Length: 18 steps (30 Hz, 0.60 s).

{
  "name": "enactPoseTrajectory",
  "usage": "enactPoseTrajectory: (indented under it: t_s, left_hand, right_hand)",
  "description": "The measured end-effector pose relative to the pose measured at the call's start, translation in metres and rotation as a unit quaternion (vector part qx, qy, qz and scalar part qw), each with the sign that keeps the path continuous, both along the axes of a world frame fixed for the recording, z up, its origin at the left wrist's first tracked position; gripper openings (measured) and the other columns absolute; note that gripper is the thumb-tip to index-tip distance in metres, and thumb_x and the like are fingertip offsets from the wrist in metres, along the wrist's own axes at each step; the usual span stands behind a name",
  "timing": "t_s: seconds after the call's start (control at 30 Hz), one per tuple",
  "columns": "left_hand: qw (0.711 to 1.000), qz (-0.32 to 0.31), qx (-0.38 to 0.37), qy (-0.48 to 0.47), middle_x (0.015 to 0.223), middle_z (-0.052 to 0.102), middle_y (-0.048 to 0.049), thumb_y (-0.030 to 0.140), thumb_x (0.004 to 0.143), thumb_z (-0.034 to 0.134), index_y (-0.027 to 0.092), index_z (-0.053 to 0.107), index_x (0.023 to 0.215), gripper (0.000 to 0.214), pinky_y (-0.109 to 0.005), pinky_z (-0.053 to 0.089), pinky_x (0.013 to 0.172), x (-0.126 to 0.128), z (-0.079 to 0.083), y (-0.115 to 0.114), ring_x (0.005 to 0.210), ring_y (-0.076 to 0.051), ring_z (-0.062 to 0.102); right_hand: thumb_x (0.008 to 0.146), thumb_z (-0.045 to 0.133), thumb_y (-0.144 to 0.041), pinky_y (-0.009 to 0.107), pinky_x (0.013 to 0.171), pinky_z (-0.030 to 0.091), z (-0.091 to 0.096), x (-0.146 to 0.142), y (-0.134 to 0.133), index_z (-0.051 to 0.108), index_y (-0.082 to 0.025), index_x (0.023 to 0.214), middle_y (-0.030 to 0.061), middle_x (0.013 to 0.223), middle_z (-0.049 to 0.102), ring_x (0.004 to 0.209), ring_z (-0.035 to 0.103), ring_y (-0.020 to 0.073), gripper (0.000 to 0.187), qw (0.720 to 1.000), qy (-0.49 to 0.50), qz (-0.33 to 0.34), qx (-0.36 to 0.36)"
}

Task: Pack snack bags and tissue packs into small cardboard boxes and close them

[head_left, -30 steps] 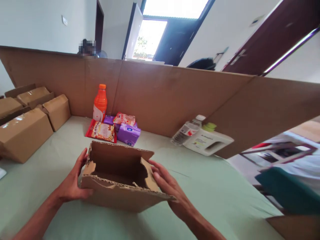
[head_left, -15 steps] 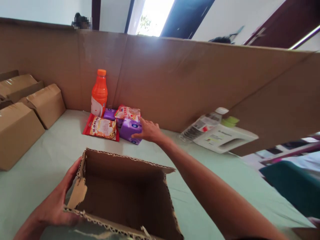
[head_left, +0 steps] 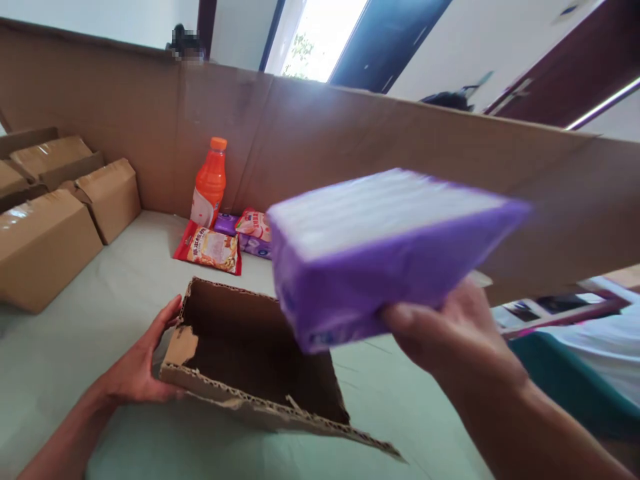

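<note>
My right hand grips a large purple soft pack and holds it up close to the camera, above the right side of an open cardboard box. My left hand is curled against the box's left wall and flap, steadying it on the pale green tabletop. The inside of the box looks bare where it shows. Motion blurs the purple pack, which hides what lies behind it.
At the back stand an orange drink bottle, a red snack packet, a pink packet and another purple pack. Taped cardboard boxes sit at the left. A tall cardboard wall rings the table.
My right hand went from the box to the purple pack at the back, took it, and has lifted it toward me over the box. My left hand stayed on the box.
</note>
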State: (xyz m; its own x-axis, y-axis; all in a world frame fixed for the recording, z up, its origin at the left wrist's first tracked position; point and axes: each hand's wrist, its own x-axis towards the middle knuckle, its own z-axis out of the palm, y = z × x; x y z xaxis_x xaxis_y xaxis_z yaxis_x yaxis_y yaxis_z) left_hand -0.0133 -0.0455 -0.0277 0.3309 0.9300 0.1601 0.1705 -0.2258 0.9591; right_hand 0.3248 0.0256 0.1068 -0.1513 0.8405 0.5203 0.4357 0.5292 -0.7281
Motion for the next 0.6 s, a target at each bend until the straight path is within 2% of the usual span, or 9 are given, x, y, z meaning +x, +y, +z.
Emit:
enactPoseTrajectory:
  t_s: [0.07,0.13,0.27,0.33,0.43,0.53,0.6]
  left_hand:
    - [1.0,-0.008,0.006,-0.016,0.166,0.02,-0.0154,0.066,0.064,0.081,0.029,0.006,0.16,0.127,-0.063,0.025,0.12,0.0,-0.001,0.0,0.15,-0.042,0.025]
    - [1.0,-0.01,0.008,-0.028,0.165,0.021,-0.0166,0.067,0.062,0.082,0.028,0.008,0.16,0.129,-0.061,0.025,0.12,0.0,-0.002,0.0,0.149,-0.042,0.026]
    - [0.999,-0.02,0.011,-0.04,0.162,0.028,-0.0168,0.063,0.064,0.084,0.027,0.008,0.159,0.127,-0.06,0.027,0.119,0.0,-0.004,0.001,0.148,-0.041,0.029]
    - [0.998,-0.023,0.019,-0.053,0.162,0.028,-0.0163,0.061,0.063,0.085,0.028,0.009,0.159,0.126,-0.059,0.029,0.119,-0.001,-0.006,0.001,0.147,-0.041,0.031]
    - [0.998,-0.013,0.039,-0.051,0.163,0.026,-0.0149,0.057,0.063,0.086,0.029,0.014,0.158,0.123,-0.058,0.031,0.119,-0.001,-0.008,0.002,0.146,-0.042,0.03]
    - [0.998,-0.003,0.059,-0.022,0.164,0.024,-0.0123,0.052,0.065,0.086,0.031,0.018,0.158,0.117,-0.059,0.028,0.12,-0.001,-0.007,0.002,0.148,-0.043,0.027]
    - [0.997,-0.005,0.07,-0.015,0.164,0.025,-0.0118,0.052,0.067,0.085,0.031,0.019,0.158,0.115,-0.059,0.028,0.12,-0.001,-0.006,0.002,0.148,-0.043,0.027]
  right_hand:
    - [0.066,0.079,-0.062,0.037,0.06,0.055,0.009,-0.011,-0.023,0.065,-0.03,0.116,0.0067,0.092,0.073,0.074,0.068,0.0244,0.061,0.992,-0.107,0.06,-0.001]
    - [0.062,0.085,-0.046,0.036,0.066,0.054,0.01,-0.024,-0.033,0.066,-0.03,0.117,0.0062,0.097,0.073,0.079,0.069,0.0249,0.06,0.968,-0.228,0.104,0.013]
    - [0.065,0.079,-0.032,0.039,0.069,0.051,0.001,-0.055,-0.031,0.07,-0.023,0.103,0.0099,0.096,0.073,0.084,0.068,0.0296,0.041,0.883,-0.441,0.158,-0.023]
    - [0.07,0.076,-0.028,0.039,0.071,0.05,-0.003,-0.071,-0.029,0.068,-0.02,0.104,0.0122,0.101,0.073,0.088,0.068,0.0306,0.035,0.851,-0.492,0.178,-0.053]
    - [0.077,0.073,-0.022,0.037,0.076,0.049,-0.008,-0.089,-0.029,0.062,-0.012,0.114,0.0162,0.111,0.07,0.096,0.068,0.0302,0.04,0.804,-0.55,0.205,-0.094]
    - [0.08,0.069,-0.016,0.035,0.072,0.049,-0.01,-0.097,-0.029,0.061,-0.008,0.118,0.0188,0.108,0.072,0.094,0.07,0.03,0.039,0.74,-0.628,0.213,-0.115]
    - [0.082,0.062,-0.01,0.034,0.07,0.05,-0.006,-0.099,-0.027,0.064,-0.009,0.116,0.0177,0.105,0.074,0.092,0.072,0.0291,0.034,0.719,-0.652,0.218,-0.102]
